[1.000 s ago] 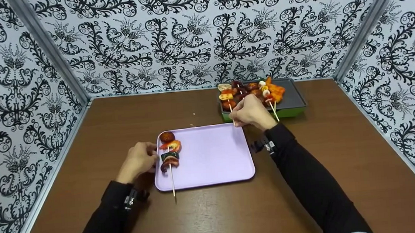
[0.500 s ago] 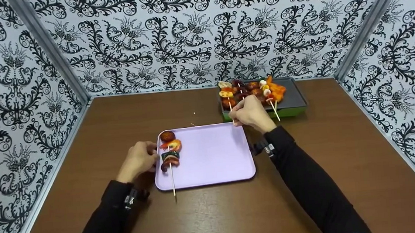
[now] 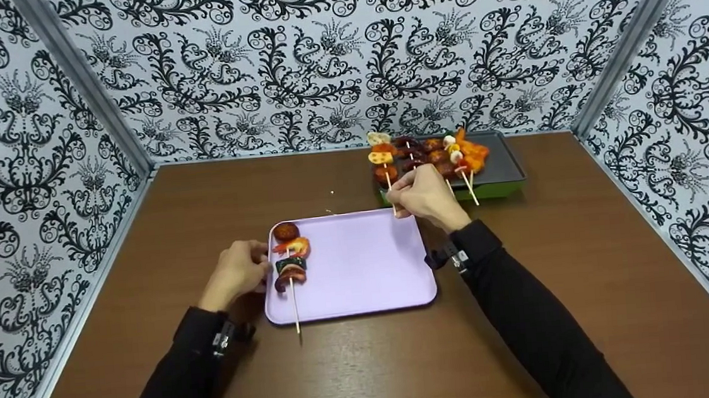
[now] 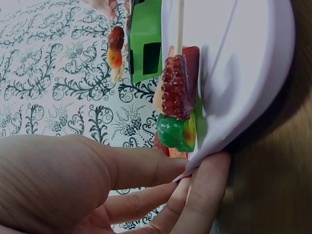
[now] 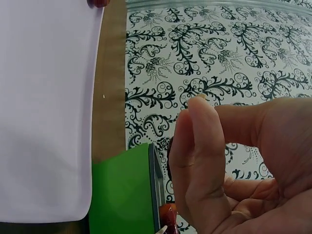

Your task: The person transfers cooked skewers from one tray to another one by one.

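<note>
1. A lilac tray [image 3: 366,261] is placed flat on a brown wooden table [image 3: 356,376], in front of a person in black sleeves.
2. The tray's left rim is pinched by the left hand [image 3: 238,268], with the thumb above and the fingers beneath.
3. Along the tray's left side, a seafood skewer [image 3: 290,265] is laid lengthwise; its bare stick is pointed toward the person, past the near rim.
4. By the right hand [image 3: 422,195], near the tray's far right corner, the stick of a second skewer [image 3: 383,157] is gripped between closed thumb and fingertips.
5. That skewer, threaded with pale, orange, yellow and reddish-brown pieces, is held raised above the left end of a green-sided grill [image 3: 509,158].
6. On the grill's dark top, more skewers [image 3: 462,156] are set side by side, partly hidden by the right hand.
7. The table is enclosed by white walls [image 3: 330,55] patterned with black scrolls.
</note>
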A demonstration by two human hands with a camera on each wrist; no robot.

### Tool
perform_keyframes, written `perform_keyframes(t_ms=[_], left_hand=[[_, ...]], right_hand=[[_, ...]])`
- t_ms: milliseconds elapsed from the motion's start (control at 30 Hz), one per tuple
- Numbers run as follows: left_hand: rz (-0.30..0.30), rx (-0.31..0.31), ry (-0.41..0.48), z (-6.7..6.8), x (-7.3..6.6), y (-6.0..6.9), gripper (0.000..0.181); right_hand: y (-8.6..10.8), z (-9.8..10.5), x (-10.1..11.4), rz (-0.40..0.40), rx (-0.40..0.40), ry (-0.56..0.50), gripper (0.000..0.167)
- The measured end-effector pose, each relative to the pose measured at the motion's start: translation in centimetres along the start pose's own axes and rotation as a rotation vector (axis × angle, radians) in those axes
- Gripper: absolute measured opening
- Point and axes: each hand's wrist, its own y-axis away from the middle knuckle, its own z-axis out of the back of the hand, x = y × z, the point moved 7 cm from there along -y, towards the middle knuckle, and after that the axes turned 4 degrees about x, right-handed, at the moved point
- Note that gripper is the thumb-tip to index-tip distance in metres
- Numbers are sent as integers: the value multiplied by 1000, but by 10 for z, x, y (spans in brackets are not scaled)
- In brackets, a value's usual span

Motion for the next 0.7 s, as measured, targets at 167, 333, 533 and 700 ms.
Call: perform_keyframes(t_ms=[167, 333, 533, 700], left_hand=[[0, -5, -13, 1, -2, -2, 42], [-11, -2, -7, 0, -3, -3, 43], [-19, -13, -12, 1, -1, -1, 42], [-47, -38, -48, 2, 0, 0, 38]], right_hand=[[5, -6, 5, 21, 14, -18, 14], [13, -14, 8, 55, 48, -53, 15], [24, -25, 8, 79, 78, -75, 12], [32, -35, 6, 78, 98, -56, 10]])
